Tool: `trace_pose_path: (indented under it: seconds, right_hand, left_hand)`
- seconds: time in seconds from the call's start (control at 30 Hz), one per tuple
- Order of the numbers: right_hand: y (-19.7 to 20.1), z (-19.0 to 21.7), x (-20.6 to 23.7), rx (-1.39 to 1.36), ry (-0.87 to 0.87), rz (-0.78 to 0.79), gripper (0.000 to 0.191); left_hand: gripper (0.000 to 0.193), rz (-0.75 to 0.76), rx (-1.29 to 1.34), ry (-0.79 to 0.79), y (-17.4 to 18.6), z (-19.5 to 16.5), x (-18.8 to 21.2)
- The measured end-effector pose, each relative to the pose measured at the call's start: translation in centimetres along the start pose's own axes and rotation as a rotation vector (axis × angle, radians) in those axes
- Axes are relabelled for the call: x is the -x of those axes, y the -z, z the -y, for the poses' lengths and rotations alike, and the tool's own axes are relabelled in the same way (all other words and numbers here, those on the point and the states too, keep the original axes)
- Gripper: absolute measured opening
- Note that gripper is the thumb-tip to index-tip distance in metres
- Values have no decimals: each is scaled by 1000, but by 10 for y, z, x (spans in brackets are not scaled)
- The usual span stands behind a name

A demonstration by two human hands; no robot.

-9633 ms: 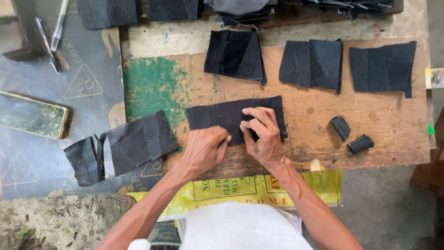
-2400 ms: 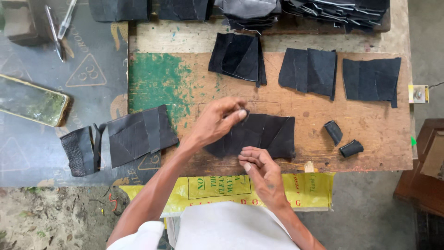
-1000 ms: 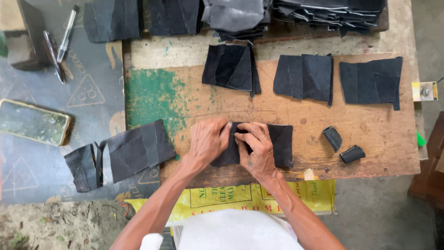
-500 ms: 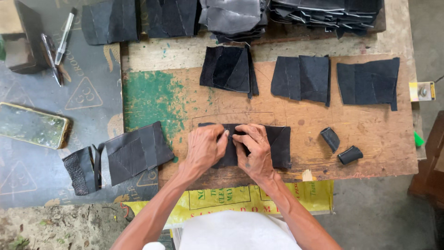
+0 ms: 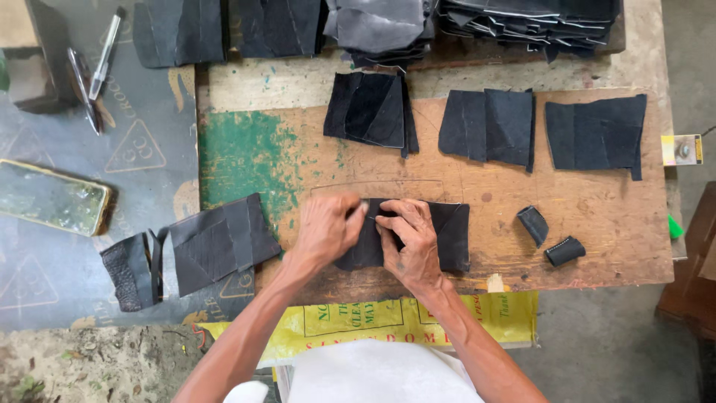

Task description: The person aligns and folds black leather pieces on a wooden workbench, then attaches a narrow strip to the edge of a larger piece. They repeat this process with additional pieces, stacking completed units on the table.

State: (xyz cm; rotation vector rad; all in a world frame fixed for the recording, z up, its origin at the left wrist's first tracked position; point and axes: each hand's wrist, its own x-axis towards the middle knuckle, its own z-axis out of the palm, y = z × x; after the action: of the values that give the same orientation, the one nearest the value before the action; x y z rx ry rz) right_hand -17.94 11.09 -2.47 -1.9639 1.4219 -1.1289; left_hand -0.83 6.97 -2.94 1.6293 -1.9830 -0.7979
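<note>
A folded black leather piece (image 5: pixel 447 235) lies near the front edge of the worn wooden board (image 5: pixel 298 164). My left hand (image 5: pixel 326 230) and my right hand (image 5: pixel 409 242) press side by side on its left half, fingertips pinching its upper edge. The leather under the hands is hidden. Three more black leather pieces (image 5: pixel 371 110) lie in a row farther back on the board.
Two small black rolled scraps (image 5: pixel 564 251) lie at the right. A stitched black piece (image 5: pixel 216 242) and a textured strip (image 5: pixel 128 271) hang off the left edge. Stacks of black leather (image 5: pixel 529 19) line the back. A phone (image 5: pixel 52 207), scissors and a pen (image 5: pixel 104 52) lie at the left.
Both hands came together on the black piece and folded it narrower than a few seconds ago. In the last half second they barely moved.
</note>
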Motion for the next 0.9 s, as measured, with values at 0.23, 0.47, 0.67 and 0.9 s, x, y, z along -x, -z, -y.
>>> trace_pose_path:
  seconds: [0.23, 0.47, 0.67, 0.9]
  right_hand:
    - [0, -1, 1, 15, 16, 13, 21]
    - [-1, -2, 1, 23, 17, -7, 20]
    - [0, -2, 0, 14, 8, 8, 21]
    - [-1, -3, 0, 14, 17, 3, 22]
  left_hand:
    - [26, -78, -12, -75, -3, -3, 1]
    - [26, -106, -6, -110, -3, 0, 0]
    - [27, 80, 23, -10, -2, 1, -4]
    - [29, 108, 3, 15, 2, 0, -8]
